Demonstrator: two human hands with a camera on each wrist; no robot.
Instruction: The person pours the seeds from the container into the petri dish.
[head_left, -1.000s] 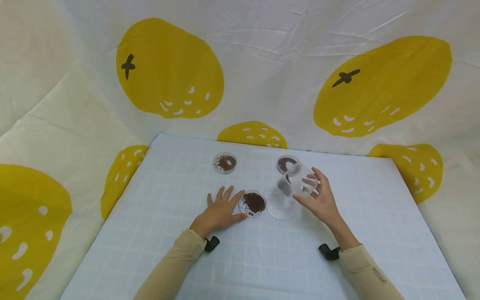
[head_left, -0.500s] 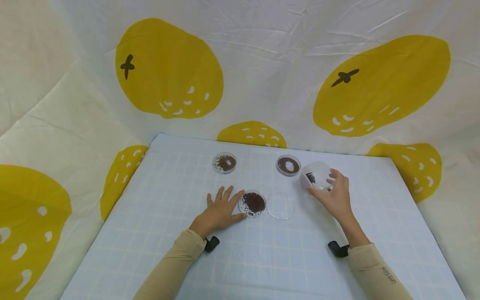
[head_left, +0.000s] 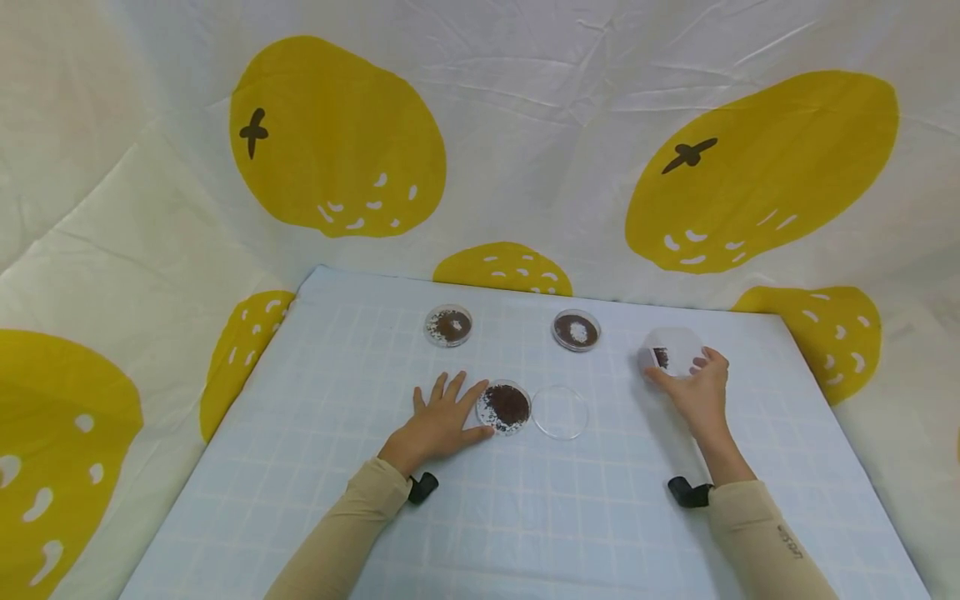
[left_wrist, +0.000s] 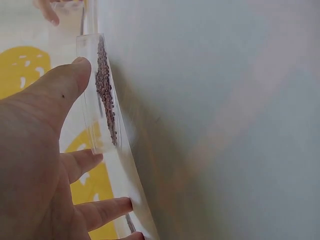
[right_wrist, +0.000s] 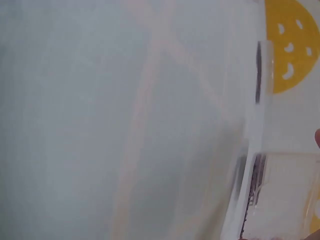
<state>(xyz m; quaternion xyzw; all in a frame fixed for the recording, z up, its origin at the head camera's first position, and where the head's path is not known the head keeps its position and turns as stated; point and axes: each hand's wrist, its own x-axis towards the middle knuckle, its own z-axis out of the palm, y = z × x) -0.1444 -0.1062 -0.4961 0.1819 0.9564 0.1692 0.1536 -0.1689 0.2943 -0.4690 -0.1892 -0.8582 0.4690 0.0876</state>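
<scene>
At the right side of the table, my right hand grips a clear plastic container between thumb and fingers. Dark granules lie low inside the container, which is upright and close at the tabletop in the right wrist view. My left hand rests on the table with fingers spread. Its thumb and index finger touch the left rim of a petri dish holding dark brown granules, also seen edge-on in the left wrist view. A clear round dish or lid lies right beside that petri dish.
Toward the back of the table stand two more petri dishes: a left one and a right one, both with brown contents and white patches. A light blue checked cloth covers the table. A curtain with yellow fruit prints hangs behind.
My right hand has carried the container rightward, away from above the clear round dish, and turned it from tilted to upright. The left hand and the dishes have stayed put.
</scene>
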